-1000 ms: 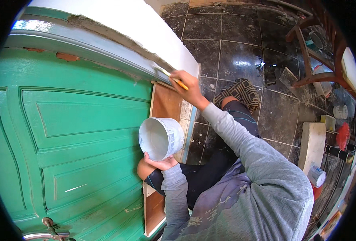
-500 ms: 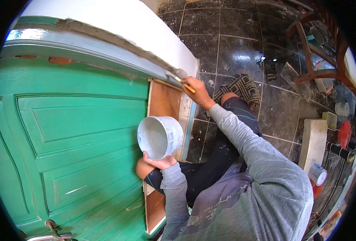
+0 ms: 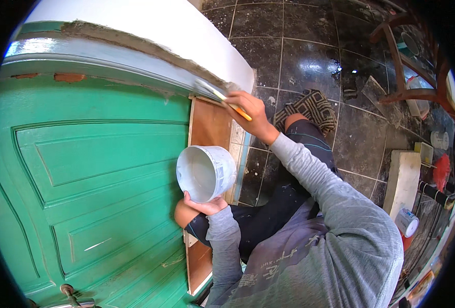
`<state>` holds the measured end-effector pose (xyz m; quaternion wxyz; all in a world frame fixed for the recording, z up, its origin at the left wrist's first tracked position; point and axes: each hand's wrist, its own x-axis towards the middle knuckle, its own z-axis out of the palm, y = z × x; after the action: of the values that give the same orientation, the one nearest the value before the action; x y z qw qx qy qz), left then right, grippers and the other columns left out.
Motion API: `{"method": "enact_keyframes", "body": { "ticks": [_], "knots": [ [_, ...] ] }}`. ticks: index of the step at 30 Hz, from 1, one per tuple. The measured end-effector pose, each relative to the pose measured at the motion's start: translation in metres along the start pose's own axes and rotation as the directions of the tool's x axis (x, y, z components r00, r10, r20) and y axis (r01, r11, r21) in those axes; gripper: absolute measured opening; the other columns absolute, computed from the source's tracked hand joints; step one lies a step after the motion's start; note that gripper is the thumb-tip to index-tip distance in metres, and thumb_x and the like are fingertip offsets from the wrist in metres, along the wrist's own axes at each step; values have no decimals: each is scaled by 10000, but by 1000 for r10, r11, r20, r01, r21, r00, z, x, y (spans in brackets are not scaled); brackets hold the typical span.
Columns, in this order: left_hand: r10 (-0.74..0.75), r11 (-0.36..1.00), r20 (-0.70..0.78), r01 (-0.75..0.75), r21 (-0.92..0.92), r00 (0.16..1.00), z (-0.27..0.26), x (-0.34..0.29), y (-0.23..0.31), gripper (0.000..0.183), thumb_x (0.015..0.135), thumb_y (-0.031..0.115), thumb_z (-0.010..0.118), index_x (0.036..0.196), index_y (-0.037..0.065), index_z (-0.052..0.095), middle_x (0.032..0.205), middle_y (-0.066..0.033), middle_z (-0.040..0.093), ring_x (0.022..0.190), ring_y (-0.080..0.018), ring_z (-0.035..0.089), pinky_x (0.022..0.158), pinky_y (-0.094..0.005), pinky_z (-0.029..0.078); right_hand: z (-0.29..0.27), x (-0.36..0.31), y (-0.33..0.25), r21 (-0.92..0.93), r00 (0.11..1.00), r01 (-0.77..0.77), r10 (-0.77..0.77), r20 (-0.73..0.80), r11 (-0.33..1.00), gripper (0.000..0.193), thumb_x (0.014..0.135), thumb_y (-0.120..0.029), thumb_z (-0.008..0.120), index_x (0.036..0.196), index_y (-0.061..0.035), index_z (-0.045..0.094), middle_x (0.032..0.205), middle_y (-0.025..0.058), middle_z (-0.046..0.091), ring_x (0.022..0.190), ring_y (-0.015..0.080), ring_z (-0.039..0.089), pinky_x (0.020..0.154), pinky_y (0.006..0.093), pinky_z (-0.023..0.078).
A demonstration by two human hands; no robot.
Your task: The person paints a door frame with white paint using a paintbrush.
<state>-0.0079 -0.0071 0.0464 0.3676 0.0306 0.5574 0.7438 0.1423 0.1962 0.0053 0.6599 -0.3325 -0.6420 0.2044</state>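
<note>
A paintbrush (image 3: 233,107) with an orange-yellow handle is gripped in my right hand (image 3: 251,117). Its pale bristle end, smeared by motion, lies at the light grey door frame (image 3: 135,65), beside a strip of rough cement along the white wall. My left hand (image 3: 207,205) holds a white plastic bucket (image 3: 223,172) from below, close to my bent knee. The bucket tilts so its mouth faces left, and pale paint (image 3: 198,179) shows inside. Left of the bucket stands a green panelled door (image 3: 104,154).
A brown wooden board (image 3: 207,126) lies by the door's edge. Dark tiles (image 3: 309,56) spread to the right, with a patterned cloth (image 3: 312,110) near my other knee. Further right are a wooden chair (image 3: 417,95), a pale block (image 3: 401,179) and a small paint can (image 3: 406,222).
My right hand and the brush have shifted slightly, the bristle end moving left and up along the door frame. The bucket and my left hand stay almost in place.
</note>
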Motion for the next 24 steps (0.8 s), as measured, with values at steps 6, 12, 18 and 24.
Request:
{"method": "enact_keyframes", "body": {
  "ticks": [6, 12, 18, 24],
  "knots": [
    [2, 1000, 19, -2, -8, 1000, 4, 2, -1, 716, 774, 614, 535, 1345, 184, 492, 1371, -47, 506, 1261, -304, 476, 957, -461, 430, 16, 5, 23, 34, 998, 54, -55, 22, 998, 200, 799, -48, 707, 984, -63, 632, 1013, 104, 654, 857, 285, 667, 714, 357, 541],
    [8, 1000, -1, -8, -12, 1000, -4, 1, 1, 702, 779, 615, 526, 1333, 185, 499, 1327, -31, 545, 1201, -281, 532, 760, -412, 507, -4, 13, -5, 19, 999, -4, 4, 39, 1000, 192, 791, -39, 720, 960, -53, 631, 992, 119, 660, 842, 282, 668, 712, 345, 538],
    [14, 999, -36, -15, -35, 999, 12, -1, -4, 656, 799, 608, 504, 1303, 187, 501, 1269, -12, 579, 1071, -219, 609, 438, -276, 431, 4, -4, 29, 1, 997, 12, -12, 71, 1000, 158, 814, -38, 709, 949, -34, 627, 928, 130, 662, 793, 286, 669, 678, 328, 533],
    [-15, 999, -24, 13, -49, 1000, 3, -6, -15, 632, 823, 577, 500, 1309, 172, 503, 1274, -28, 571, 1064, -216, 602, 510, -295, 490, -66, -2, -17, 28, 908, -416, 414, 57, 909, 142, 831, -118, 717, 828, -8, 627, 679, 63, 643, 623, 88, 605, 566, 244, 466]
  ]
}}
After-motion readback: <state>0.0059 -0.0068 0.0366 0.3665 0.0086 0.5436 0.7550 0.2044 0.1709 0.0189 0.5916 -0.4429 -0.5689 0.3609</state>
